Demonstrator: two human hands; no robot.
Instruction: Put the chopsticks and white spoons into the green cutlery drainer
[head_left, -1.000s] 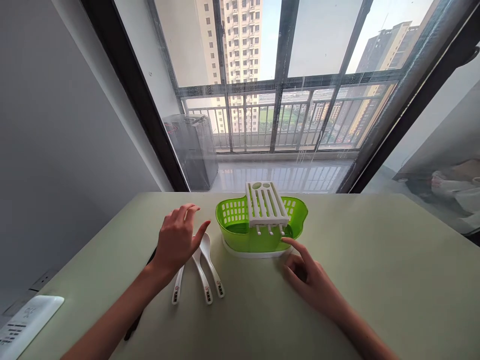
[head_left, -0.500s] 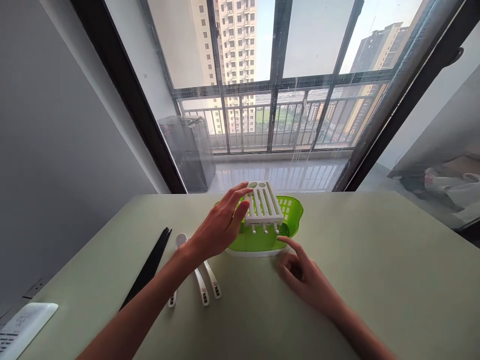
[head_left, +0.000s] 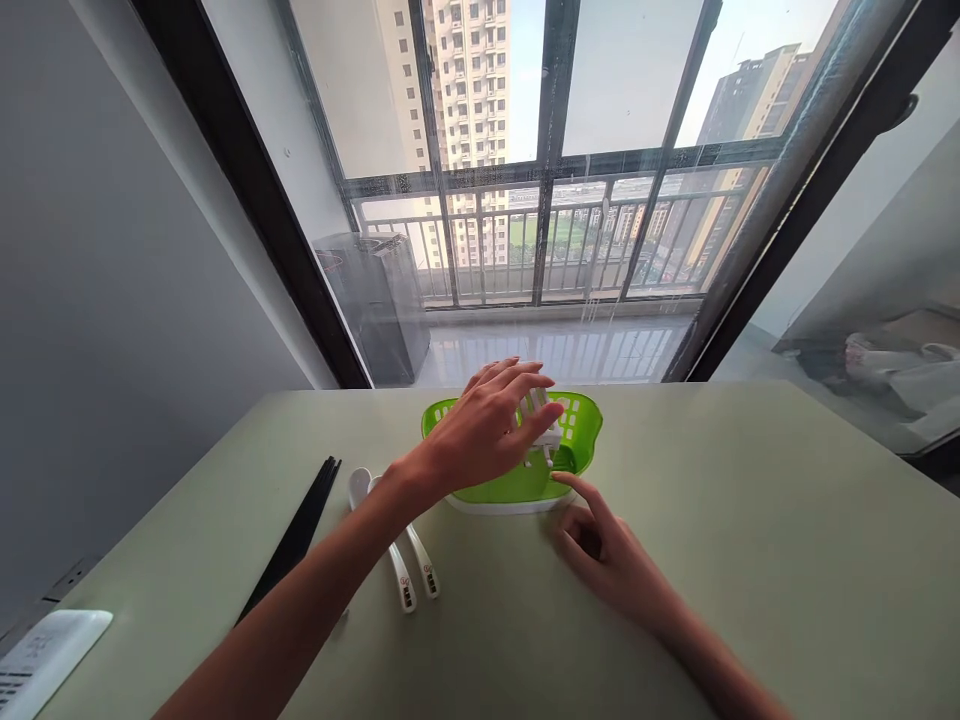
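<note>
A green slotted basket [head_left: 586,430] with a white base stands near the far side of the table. On its top sits a white slotted rack [head_left: 553,438] with small hooks on its front edge. My left hand [head_left: 491,425] lies across the rack and hides most of it; its fingers and thumb are apart, and no grip shows. The index finger of my right hand [head_left: 604,540] reaches out to the basket's front right side, touching or nearly touching it. The other right fingers curl loosely near the tabletop, with nothing visible in them.
White spoons [head_left: 401,575] lie left of the basket, partly under my left forearm. Further left are black chopsticks [head_left: 304,515]. A white object [head_left: 64,645] is at the table's [head_left: 750,560] left corner. Beyond the far edge are glass doors [head_left: 555,330].
My left hand has moved right, from the rack's left edge to across its top, and now covers most of it. My right hand has stayed in place.
</note>
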